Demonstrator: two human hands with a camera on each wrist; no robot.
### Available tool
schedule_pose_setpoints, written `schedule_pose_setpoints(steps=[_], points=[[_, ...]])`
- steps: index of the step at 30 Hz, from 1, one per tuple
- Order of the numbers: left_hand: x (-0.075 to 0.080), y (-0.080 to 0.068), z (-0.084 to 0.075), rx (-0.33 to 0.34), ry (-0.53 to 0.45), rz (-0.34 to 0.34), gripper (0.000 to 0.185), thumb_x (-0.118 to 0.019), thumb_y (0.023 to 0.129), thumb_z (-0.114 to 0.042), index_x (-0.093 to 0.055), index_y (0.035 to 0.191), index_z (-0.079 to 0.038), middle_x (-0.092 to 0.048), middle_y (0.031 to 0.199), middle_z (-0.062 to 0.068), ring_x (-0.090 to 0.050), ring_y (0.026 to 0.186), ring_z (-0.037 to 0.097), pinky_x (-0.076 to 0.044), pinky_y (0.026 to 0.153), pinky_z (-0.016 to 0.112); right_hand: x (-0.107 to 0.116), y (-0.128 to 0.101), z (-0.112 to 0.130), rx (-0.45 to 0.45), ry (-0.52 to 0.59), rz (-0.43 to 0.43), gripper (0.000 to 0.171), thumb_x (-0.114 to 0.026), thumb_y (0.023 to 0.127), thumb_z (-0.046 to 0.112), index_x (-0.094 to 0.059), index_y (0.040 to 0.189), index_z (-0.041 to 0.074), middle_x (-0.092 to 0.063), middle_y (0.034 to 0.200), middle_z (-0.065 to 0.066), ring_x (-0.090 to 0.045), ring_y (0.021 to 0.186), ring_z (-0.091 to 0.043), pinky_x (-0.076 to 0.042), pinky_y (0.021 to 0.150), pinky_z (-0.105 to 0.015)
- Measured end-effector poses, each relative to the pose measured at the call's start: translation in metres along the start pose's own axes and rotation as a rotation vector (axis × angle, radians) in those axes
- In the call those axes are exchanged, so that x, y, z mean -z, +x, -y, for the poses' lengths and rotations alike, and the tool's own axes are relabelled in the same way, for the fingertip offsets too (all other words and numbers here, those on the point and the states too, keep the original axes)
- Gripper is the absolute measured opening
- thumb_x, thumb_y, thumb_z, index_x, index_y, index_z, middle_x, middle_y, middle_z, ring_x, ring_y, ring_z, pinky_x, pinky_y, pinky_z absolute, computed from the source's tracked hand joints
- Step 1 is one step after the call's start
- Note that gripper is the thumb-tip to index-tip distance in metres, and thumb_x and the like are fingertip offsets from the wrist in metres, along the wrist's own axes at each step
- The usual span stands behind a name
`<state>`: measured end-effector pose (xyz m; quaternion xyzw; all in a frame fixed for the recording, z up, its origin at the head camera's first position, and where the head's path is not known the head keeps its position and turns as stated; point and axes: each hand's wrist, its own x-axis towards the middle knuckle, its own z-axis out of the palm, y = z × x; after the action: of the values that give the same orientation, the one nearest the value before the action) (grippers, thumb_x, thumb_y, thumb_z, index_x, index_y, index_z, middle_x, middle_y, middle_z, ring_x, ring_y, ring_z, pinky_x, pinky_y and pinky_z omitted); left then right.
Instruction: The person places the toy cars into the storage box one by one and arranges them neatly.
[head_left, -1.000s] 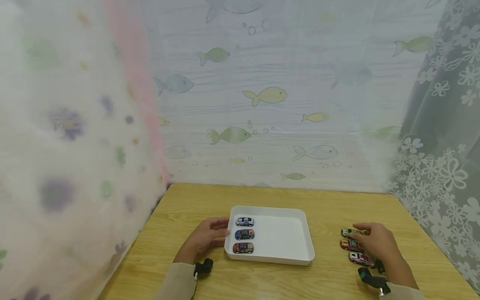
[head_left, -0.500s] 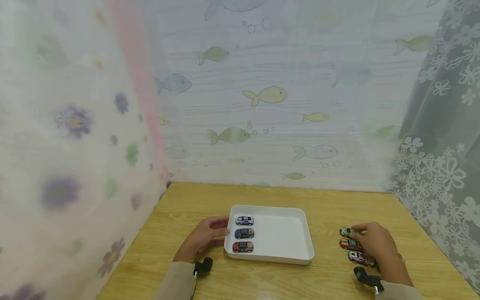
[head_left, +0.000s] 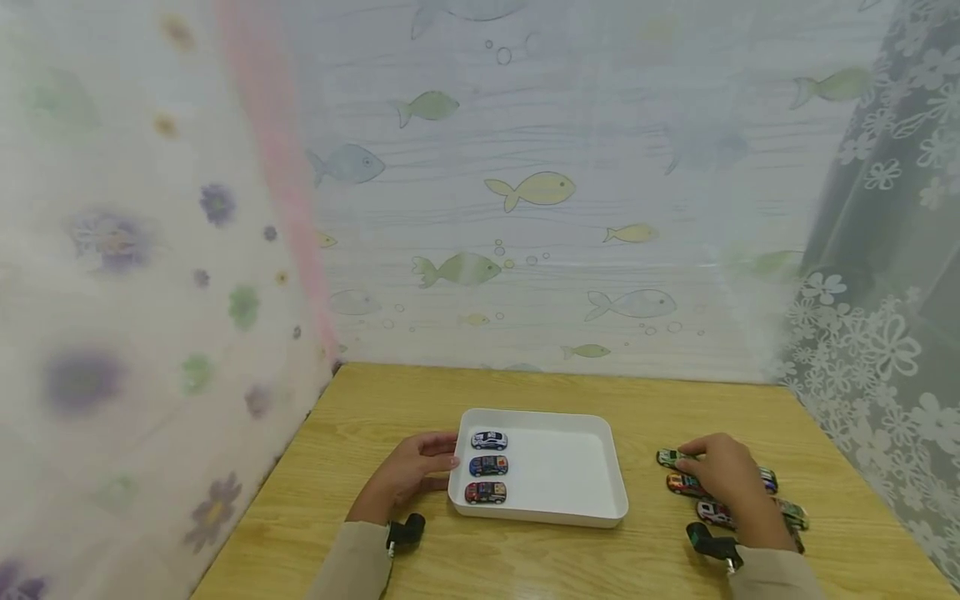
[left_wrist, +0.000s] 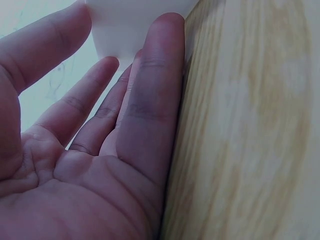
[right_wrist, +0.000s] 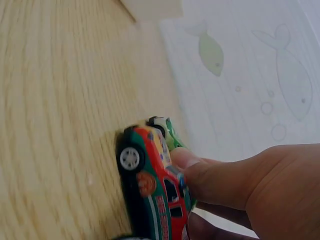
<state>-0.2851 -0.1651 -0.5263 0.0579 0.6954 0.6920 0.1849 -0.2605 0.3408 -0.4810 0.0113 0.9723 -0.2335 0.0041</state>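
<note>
Green toy car (head_left: 667, 457) pinched by right hand (head_left: 723, 473), nearer hand; lies right of white tray (head_left: 566, 471), apart, long axis roughly left-right, 1 end facing tray. Left hand (head_left: 407, 469): fingers extended, touching tray's left wall. 3 parked cars (head_left: 489, 466) inside.

In my head view the tray (head_left: 566, 471) looks like smooth plastic, the table (head_left: 555, 567) like smooth, grained wood. I see glossy-painted toy cars (head_left: 682, 484) at four o'clock, a thin, matt cloth curtain (head_left: 450, 196) at twelve and a matt fabric sleeve (head_left: 350, 565) at seven.
</note>
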Motion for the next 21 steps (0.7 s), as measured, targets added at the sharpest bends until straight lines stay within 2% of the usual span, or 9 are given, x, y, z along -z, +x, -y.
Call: schedule_pose_setpoints(steps=[2, 4, 12, 21], points=[[0.0, 0.0, 0.0, -0.004, 0.003, 0.002, 0.062, -0.073, 0.098, -0.015, -0.047, 0.152, 0.0, -0.053, 0.151, 0.023, -0.066, 0.121, 0.026, -0.062, 0.094, 0.045, -0.001, 0.003, 0.002, 0.004, 0.0, 0.007, 0.036, -0.077, 0.094, 0.027, -0.076, 0.121, 0.004, -0.067, 0.128, -0.03, -0.063, 0.11, -0.052, -0.056, 0.078, -0.057], [0.0, 0.0, 0.0, -0.005, 0.005, 0.003, 0.062, -0.073, 0.098, -0.015, -0.047, 0.152, -0.001, -0.054, 0.15, 0.023, -0.066, 0.121, 0.026, -0.062, 0.094, 0.045, -0.003, 0.005, 0.004, 0.011, -0.002, 0.009, 0.035, -0.077, 0.094, 0.027, -0.077, 0.12, 0.004, -0.069, 0.126, -0.028, -0.06, 0.114, -0.055, -0.055, 0.082, -0.061], [0.0, 0.0, 0.001, -0.001, 0.009, -0.004, 0.061, -0.073, 0.098, -0.015, -0.048, 0.152, -0.002, -0.054, 0.151, 0.022, -0.066, 0.121, 0.026, -0.062, 0.094, 0.045, -0.011, 0.012, 0.013, 0.039, -0.017, 0.001, 0.03, -0.077, 0.094, 0.024, -0.078, 0.118, 0.005, -0.073, 0.12, -0.024, -0.065, 0.11, -0.051, -0.057, 0.082, -0.061], [0.001, 0.004, 0.003, -0.001, 0.031, -0.013, 0.06, -0.074, 0.097, -0.016, -0.05, 0.15, -0.002, -0.055, 0.15, 0.021, -0.065, 0.123, 0.027, -0.062, 0.094, 0.045, -0.014, 0.018, 0.024, 0.048, -0.045, 0.025, 0.03, -0.077, 0.095, 0.026, -0.079, 0.118, 0.008, -0.072, 0.123, -0.024, -0.069, 0.104, -0.043, -0.058, 0.078, -0.056]])
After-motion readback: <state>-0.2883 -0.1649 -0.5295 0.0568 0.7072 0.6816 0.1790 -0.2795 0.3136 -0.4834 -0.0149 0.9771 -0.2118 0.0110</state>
